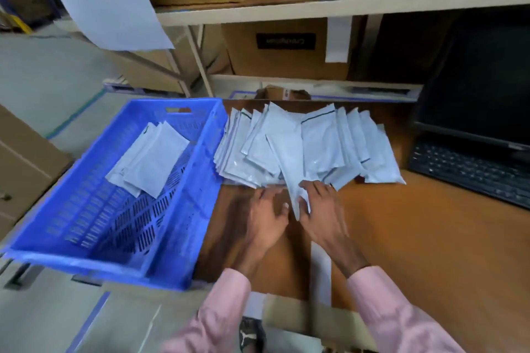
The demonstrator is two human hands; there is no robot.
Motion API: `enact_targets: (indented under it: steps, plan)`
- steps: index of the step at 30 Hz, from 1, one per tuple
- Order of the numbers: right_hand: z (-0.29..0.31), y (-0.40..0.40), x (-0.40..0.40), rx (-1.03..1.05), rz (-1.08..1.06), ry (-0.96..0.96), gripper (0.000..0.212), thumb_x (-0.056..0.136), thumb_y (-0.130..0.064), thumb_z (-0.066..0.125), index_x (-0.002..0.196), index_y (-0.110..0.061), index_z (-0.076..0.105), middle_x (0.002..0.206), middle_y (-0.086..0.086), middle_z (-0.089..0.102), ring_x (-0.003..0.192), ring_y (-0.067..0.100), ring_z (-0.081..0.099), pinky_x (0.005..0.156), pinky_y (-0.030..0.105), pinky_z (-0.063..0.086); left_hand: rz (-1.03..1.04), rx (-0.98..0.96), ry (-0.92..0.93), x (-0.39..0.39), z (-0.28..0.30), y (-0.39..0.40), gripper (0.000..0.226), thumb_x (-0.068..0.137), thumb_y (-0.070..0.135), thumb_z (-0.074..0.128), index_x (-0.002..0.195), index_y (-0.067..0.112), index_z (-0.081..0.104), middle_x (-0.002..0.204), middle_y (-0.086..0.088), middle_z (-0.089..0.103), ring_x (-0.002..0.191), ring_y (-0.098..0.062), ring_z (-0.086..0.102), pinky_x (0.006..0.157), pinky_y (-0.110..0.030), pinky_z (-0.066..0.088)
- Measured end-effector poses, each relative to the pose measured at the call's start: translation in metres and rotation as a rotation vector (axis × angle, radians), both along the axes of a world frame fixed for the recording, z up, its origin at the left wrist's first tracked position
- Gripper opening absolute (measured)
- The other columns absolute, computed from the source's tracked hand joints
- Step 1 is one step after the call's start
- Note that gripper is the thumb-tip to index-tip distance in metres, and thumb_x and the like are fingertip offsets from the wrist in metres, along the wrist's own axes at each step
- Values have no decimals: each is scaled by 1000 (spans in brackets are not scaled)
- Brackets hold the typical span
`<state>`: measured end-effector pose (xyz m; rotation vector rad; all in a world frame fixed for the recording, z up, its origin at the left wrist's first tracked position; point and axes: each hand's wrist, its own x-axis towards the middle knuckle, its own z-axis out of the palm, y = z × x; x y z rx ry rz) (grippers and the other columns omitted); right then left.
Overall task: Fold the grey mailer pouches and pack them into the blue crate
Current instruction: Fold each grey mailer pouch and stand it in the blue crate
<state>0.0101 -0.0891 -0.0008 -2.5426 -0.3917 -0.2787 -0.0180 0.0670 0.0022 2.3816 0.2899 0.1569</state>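
Observation:
A spread pile of grey mailer pouches [329, 143] lies on the brown table, right of the blue crate [183, 209]. Folded grey pouches [149, 157] rest inside the crate toward its far end. One long pouch [286, 160] reaches from the pile down toward me. My right hand [318, 209] holds its near end, fingers curled onto it. My left hand [266, 215] lies just left of that end, blurred, with fingers extended at the pouch's edge.
A black keyboard [470, 172] and dark monitor [481, 80] stand at the right. Cardboard boxes [286, 49] fill the shelf behind the pile. A cardboard piece [315, 321] lies at the table's near edge. Bare brown table [415, 238] stretches to my right.

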Motion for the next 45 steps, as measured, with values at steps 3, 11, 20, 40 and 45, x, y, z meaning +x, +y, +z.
enact_targets:
  steps: [3, 11, 20, 40, 45]
  plan:
    - [-16, -23, -8, -29, 7, 121, 36, 95, -22, 56, 130, -17, 59, 126, 6, 63, 114, 31, 60, 85, 42, 55, 117, -232, 110, 1, -15, -27, 29, 85, 23, 80, 112, 21, 71, 112, 3, 73, 107, -15, 68, 100, -32, 51]
    - [-36, -38, -27, -86, 21, 176, 45, 94, -17, 58, 139, -17, 55, 138, 5, 57, 119, 30, 59, 95, 43, 52, 227, -549, 195, 18, -24, -58, 16, 84, 4, 79, 100, 5, 77, 97, -8, 79, 84, -16, 75, 65, -14, 54]
    - [-45, -51, -75, -79, -41, 13, 66, 78, -11, 70, 142, -20, 55, 142, 5, 55, 130, 32, 51, 99, 47, 51, 30, -937, 196, -38, 2, -57, 28, 90, -6, 62, 111, 10, 72, 96, -3, 78, 74, -10, 67, 56, -16, 46]
    - [-56, -101, -101, 888, -579, 510, 16, 97, -16, 72, 109, -23, 63, 112, 10, 74, 90, 19, 73, 66, 33, 60, -457, 297, -75, -57, -62, -30, 50, 103, 42, 50, 149, 24, 48, 146, -2, 49, 138, -23, 41, 114, -42, 36]
    - [-74, -93, -108, 92, -478, 47, 42, 101, -22, 54, 141, -12, 52, 134, 11, 56, 113, 30, 52, 96, 44, 47, -545, 382, 18, -60, -91, -22, 52, 111, 50, 23, 159, 32, 30, 168, 9, 25, 158, -14, 15, 128, -42, 17]
